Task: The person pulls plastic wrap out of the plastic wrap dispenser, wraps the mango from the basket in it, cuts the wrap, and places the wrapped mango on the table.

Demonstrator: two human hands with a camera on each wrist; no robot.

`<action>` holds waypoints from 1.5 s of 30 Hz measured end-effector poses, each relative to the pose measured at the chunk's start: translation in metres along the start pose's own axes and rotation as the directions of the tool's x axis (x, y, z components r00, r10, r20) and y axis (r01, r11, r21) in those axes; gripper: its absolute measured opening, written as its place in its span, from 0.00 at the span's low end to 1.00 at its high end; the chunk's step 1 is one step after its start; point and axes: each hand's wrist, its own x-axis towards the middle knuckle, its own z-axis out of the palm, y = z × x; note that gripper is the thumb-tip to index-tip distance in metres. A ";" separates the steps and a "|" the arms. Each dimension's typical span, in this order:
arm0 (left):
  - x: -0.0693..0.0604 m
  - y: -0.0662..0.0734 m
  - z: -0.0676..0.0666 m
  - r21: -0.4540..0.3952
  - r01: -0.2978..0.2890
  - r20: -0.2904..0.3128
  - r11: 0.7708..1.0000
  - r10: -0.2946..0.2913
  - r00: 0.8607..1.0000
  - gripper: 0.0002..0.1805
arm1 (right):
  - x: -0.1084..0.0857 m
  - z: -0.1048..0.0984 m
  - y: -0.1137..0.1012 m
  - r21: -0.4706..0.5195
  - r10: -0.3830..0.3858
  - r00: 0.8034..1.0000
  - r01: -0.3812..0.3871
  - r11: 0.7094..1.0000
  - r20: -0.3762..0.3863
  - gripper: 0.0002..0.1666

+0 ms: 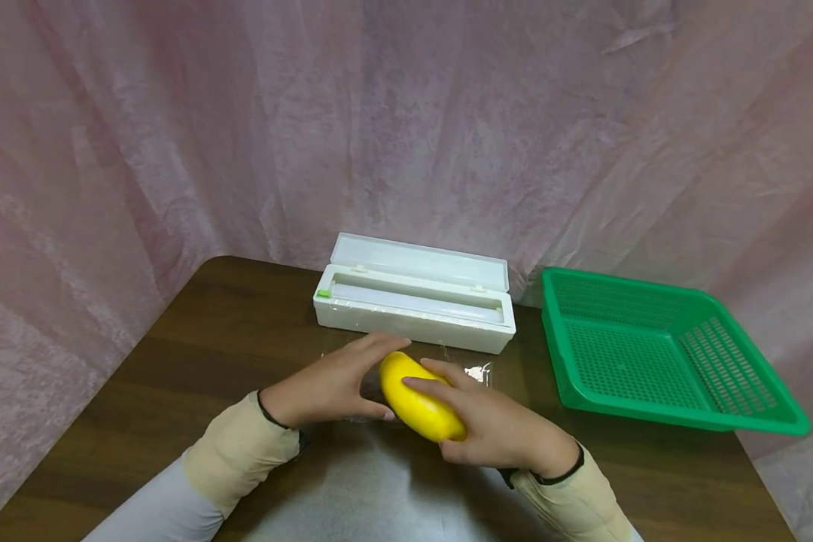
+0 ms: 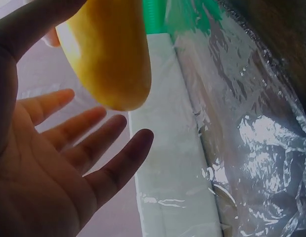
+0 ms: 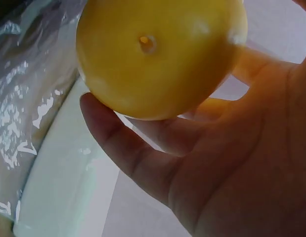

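Note:
A smooth yellow oblong fruit [image 1: 420, 403] is held above the table in front of a white cling film dispenser box [image 1: 413, 327]. My right hand [image 1: 497, 425] grips it from the right, fingers curled round its side and top. The fruit's end with a small dimple shows in the right wrist view. My left hand [image 1: 332, 384] is at the fruit's left end, fingers spread and apart from it; whether the thumb touches it I cannot tell. Clear cling film [image 2: 271, 148] stretches from the box over the table below the hands.
The box's hinged lid [image 1: 420, 260] stands raised at the back, by the pink curtain [image 1: 406, 135]. A green plastic basket [image 1: 677, 418] sits to the right on the dark wooden table [image 1: 237, 324]. A pale grey glare lies on the table near the front.

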 end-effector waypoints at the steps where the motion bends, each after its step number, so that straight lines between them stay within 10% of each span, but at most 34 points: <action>1: 0.000 0.000 0.000 0.000 -0.002 0.010 1.000 0.002 1.000 0.54 | 0.000 0.001 -0.001 -0.001 -0.002 1.000 0.002 1.000 0.007 0.51; 14: 0.002 0.000 0.003 0.030 -0.066 0.036 0.997 0.065 0.997 0.40 | 0.001 0.006 -0.003 -0.008 -0.062 0.998 0.061 0.998 -0.014 0.51; 21: 0.004 0.000 0.005 0.087 -0.033 -0.100 0.996 0.042 0.994 0.39 | 0.003 0.007 0.004 0.039 0.044 0.992 -0.040 0.998 -0.120 0.50; 29: 0.006 -0.004 0.007 0.145 0.035 -0.272 0.989 0.005 0.962 0.42 | 0.012 0.011 0.016 0.021 0.137 0.935 -0.138 0.990 -0.326 0.48; 45: 0.010 -0.014 0.015 0.091 0.107 -0.214 0.990 -0.085 0.973 0.36 | 0.025 0.027 0.038 0.060 0.220 0.905 -0.213 0.975 -0.363 0.41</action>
